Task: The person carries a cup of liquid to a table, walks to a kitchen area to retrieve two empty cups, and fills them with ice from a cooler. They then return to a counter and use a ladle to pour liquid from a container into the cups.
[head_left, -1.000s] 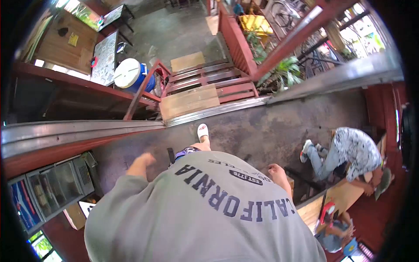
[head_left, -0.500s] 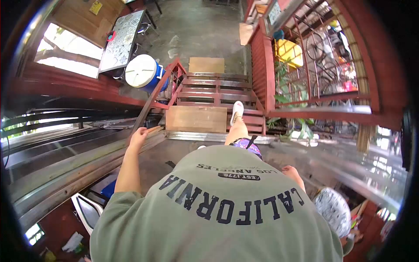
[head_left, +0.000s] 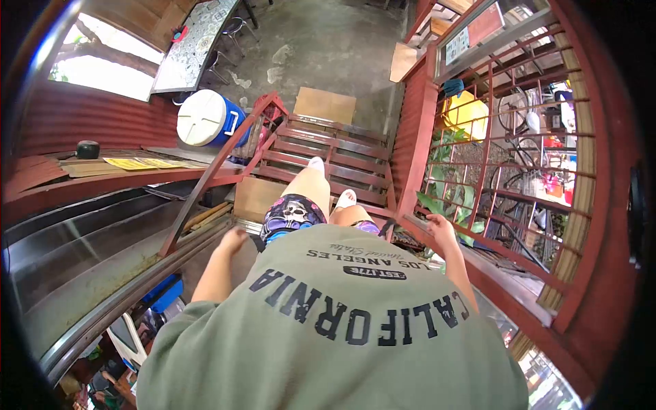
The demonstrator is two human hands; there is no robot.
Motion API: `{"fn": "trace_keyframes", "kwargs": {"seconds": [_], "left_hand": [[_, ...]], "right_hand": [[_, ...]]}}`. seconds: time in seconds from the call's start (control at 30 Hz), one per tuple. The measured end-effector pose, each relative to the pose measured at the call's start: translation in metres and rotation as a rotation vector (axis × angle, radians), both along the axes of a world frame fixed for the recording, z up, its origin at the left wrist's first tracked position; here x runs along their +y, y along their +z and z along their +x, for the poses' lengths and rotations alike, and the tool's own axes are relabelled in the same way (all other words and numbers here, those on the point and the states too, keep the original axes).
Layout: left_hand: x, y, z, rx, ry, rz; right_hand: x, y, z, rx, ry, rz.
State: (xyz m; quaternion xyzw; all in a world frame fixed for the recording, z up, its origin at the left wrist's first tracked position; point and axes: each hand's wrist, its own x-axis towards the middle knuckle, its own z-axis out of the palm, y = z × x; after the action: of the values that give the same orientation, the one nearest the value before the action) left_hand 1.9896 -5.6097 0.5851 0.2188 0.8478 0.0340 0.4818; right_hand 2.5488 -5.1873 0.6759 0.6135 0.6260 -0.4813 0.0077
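Observation:
My left hand hangs beside my body with its fingers curled in, nothing visible in it, right of the lower end of the dark red handrail. My right hand is loosely closed with no object showing; in view it overlaps the red ledge under the barred window. Below me, red slatted stairs lead down, and my feet in white sandals are over the steps. A sheet of cardboard lies at the top of the stairs, partly hidden by my leg.
A blue cooler with a white lid stands left of the stairs, near a patterned table with stools. Another cardboard sheet lies on the concrete floor at the bottom. Red bars and plants flank the right side.
I have moved forward onto the stairs, both feet now showing. My left hand has come away from beside the handrail's end; my right hand has risen toward the ledge.

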Motion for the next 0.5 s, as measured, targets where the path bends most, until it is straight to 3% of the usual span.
{"fn": "trace_keyframes", "kwargs": {"seconds": [0.07, 0.17, 0.27, 0.3, 0.33, 0.4, 0.43, 0.5], "left_hand": [[0.084, 0.029, -0.015, 0.052, -0.016, 0.083], [0.159, 0.001, -0.058, 0.097, -0.235, 0.184], [0.226, -0.047, -0.092, -0.185, 0.085, 0.343], [0.267, -0.032, -0.092, -0.320, 0.368, 0.297], [0.293, -0.061, -0.101, -0.375, 0.603, 0.258], [0.328, -0.158, -0.113, -0.442, 0.754, 0.562], [0.329, -0.217, -0.123, -0.421, 0.615, 0.486], [0.327, -0.249, -0.134, -0.117, 0.205, 0.129]], "right_hand": [[0.009, 0.004, -0.013, -0.107, 0.246, 0.127], [0.028, -0.031, 0.000, -0.205, 0.331, 0.097], [0.051, -0.061, -0.014, -0.175, 0.141, 0.056], [0.064, -0.073, -0.028, -0.159, 0.090, 0.039], [0.075, -0.098, -0.041, -0.140, 0.040, 0.024], [0.105, -0.193, -0.044, -0.165, -0.007, 0.073], [0.117, -0.228, -0.054, -0.288, 0.163, 0.207], [0.137, -0.272, -0.093, -0.425, 0.262, -0.113]]}}
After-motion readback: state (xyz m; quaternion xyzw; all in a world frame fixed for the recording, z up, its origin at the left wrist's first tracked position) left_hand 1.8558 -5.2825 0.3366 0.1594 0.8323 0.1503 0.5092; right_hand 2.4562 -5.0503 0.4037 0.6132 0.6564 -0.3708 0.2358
